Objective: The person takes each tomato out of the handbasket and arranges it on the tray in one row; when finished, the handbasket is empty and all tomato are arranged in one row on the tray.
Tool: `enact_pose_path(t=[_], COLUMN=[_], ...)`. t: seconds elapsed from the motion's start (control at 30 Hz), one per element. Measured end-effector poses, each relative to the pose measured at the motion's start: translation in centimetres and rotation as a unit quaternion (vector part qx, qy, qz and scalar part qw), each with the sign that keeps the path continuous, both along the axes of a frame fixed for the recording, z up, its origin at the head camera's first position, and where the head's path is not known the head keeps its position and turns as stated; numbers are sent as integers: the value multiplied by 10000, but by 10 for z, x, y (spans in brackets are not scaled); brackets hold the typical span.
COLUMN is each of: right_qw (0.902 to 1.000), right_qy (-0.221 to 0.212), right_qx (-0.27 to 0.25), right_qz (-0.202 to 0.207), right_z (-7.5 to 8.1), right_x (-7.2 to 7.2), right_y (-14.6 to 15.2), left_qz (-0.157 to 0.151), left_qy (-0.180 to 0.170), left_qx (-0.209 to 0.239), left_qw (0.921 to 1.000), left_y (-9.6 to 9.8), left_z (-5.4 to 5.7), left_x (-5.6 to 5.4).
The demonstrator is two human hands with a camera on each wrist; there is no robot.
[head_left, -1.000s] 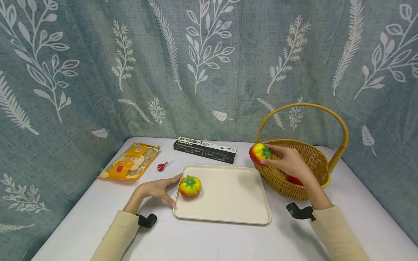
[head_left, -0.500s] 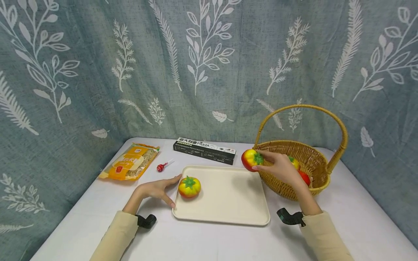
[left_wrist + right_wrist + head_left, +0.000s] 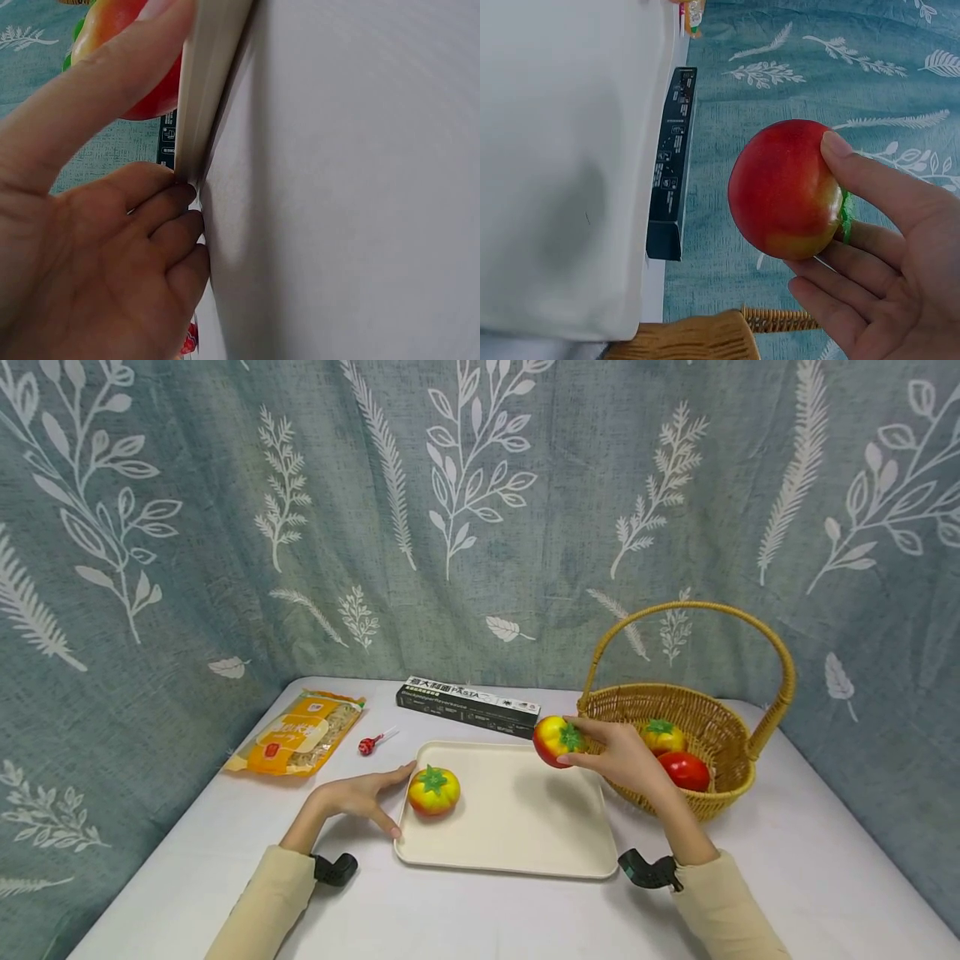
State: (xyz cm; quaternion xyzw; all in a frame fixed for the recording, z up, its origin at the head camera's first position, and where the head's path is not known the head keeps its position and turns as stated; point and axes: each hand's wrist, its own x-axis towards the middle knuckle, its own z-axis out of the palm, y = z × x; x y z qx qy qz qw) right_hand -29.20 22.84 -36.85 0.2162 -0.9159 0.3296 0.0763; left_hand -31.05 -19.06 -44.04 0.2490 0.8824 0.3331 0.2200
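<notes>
My right hand holds a red and yellow toy tomato between thumb and fingers. In the head view it is raised over the far right part of the cream tray. Another such tomato with a green star-shaped calyx sits at the tray's left side. Beside it, my left hand rests with thumb and fingers spread along the tray's left edge. The left wrist view shows the thumb near the rim and the other fingers touching the tray's outer side.
A wicker basket with a tall handle stands on the right, containing a yellow-red tomato and a red fruit. Behind the tray lies a black pasta box. Left lie a red lollipop and an orange food packet.
My right hand has carried the tomato leftward from the basket to over the tray, slightly nearer. The basket's contents have come into view. My left hand has stayed at the tray edge.
</notes>
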Motion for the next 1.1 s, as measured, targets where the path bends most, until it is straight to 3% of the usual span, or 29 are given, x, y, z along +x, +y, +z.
enact_pose_path(t=[0.73, 1.1], right_qw=[9971, 9966], right_qy=[218, 63], right_qx=[139, 217], right_qz=[720, 789], right_z=[-4, -15], right_x=[-1, 2], right_y=[-50, -63], left_qz=[-91, -110], left_qy=[119, 120], left_qx=[-13, -15], left_qw=[9999, 9999], left_y=[1, 0], left_z=[0, 1], left_x=[-1, 0])
